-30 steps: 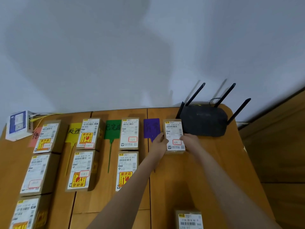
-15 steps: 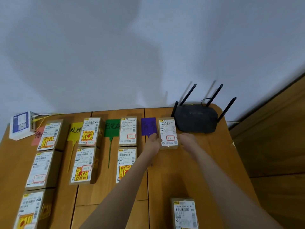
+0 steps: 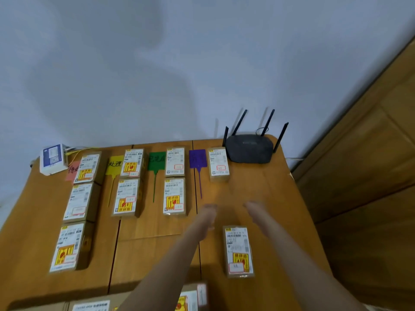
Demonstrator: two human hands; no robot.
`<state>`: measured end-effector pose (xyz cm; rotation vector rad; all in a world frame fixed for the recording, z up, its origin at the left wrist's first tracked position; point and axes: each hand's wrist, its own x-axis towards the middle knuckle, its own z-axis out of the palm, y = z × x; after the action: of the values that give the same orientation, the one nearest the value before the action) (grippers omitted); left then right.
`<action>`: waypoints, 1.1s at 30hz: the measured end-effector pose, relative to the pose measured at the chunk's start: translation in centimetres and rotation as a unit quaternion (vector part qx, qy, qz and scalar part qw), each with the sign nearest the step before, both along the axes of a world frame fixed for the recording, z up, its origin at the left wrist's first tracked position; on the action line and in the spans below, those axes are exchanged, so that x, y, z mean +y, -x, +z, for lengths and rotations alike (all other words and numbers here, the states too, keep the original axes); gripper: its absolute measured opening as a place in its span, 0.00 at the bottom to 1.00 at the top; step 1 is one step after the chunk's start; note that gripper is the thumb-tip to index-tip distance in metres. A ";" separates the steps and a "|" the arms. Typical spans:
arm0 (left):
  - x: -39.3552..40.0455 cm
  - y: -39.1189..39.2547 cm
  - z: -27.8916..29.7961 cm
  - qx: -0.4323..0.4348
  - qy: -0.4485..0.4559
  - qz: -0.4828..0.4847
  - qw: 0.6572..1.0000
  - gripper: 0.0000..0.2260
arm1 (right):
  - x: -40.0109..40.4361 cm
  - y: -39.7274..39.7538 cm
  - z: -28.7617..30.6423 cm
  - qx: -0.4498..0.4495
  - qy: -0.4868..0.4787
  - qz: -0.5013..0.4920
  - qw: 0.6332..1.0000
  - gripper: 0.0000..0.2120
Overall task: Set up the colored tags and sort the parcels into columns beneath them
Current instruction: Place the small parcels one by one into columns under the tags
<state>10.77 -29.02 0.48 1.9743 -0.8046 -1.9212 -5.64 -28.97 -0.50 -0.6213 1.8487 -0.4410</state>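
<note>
Four coloured tags lie along the table's far edge: pink, yellow, green and purple. Brown labelled parcels sit in columns beside them. One parcel lies alone right of the purple tag, near the router. Another parcel lies nearer me on the right. My left hand and my right hand hover blurred above the bare wood between these two parcels, and neither holds anything.
A black router with antennas stands at the far right corner. A white and blue box with a yellow cable sits at the far left. More parcels lie at the near edge. The wooden table meets a pale wall.
Both hands let go of the parcel beside the purple tag and drew back toward me. The camera tilted, so the near parcel now shows fully.
</note>
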 end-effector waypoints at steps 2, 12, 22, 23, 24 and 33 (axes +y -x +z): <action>2.9 0.4 -0.5 -0.002 -0.017 -0.014 1.000 0.14 | 3.3 0.3 -0.7 0.001 -0.023 -0.006 1.000 0.11; 8.8 1.9 1.8 0.054 -0.020 0.005 0.998 0.11 | 8.7 -0.3 -1.7 -0.082 -0.046 -0.006 0.996 0.11; 8.5 -5.3 16.1 0.069 0.261 0.034 0.962 0.16 | 8.4 -3.9 17.1 -0.124 0.230 0.047 0.964 0.11; 9.2 -6.3 17.6 0.067 0.284 0.036 0.956 0.16 | 9.1 -4.4 18.9 -0.136 0.245 0.053 0.958 0.12; 9.8 -7.2 19.1 0.069 0.305 0.040 0.949 0.15 | 9.8 -5.0 20.4 -0.146 0.257 0.057 0.954 0.12; 16.4 -16.6 28.1 0.101 0.409 0.046 0.906 0.14 | 14.8 -12.6 29.5 -0.133 0.321 0.093 0.933 0.13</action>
<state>27.39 -12.65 28.60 1.2492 -1.1773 -1.3525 7.00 -14.19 29.01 -1.1058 1.3549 -0.9686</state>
